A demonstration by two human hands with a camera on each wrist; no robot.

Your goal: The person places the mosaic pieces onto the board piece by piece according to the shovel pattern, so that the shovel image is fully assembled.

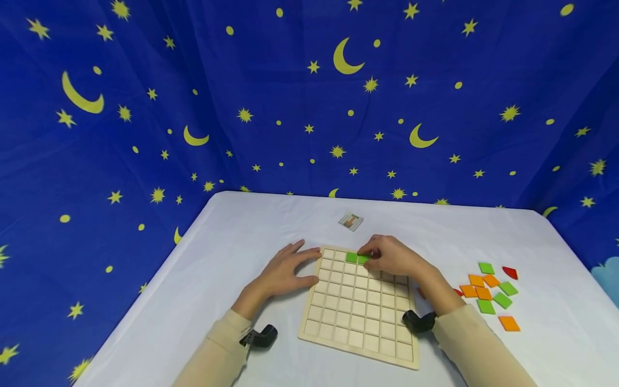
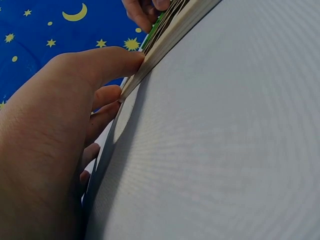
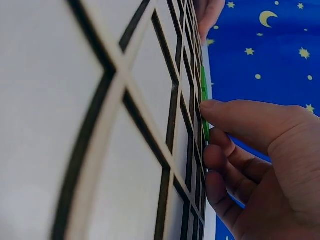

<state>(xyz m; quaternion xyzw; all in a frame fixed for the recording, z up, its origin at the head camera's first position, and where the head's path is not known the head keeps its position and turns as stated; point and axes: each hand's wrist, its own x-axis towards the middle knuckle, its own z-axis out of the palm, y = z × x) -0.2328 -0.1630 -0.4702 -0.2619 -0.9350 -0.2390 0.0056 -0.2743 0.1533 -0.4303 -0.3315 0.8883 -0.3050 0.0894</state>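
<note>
Presently found right hand (image 1: 391, 257) pinching a green tile (image 1: 364, 259) at the far row of a wooden board (image 1: 359, 294), just beside another green tile (image 1: 351, 257). Observed left hand (image 1: 284, 272) unclenched, with fingers extended and thumb and forefinger against the board's left edge. Noted loose orange, green and red tiles (image 1: 483, 293) right of the board, and a small card (image 1: 350, 221) beyond its far edge, on a white table (image 1: 242, 231) before a blue curtain (image 1: 290, 70).

Blue backdrop (image 1: 290, 86) encloses table (image 1: 251, 226) at back and sides; print shows yellow moons (image 1: 339, 60), stars (image 1: 337, 151), dots (image 1: 350, 113). Table surface is white, far corners rounded.
</note>
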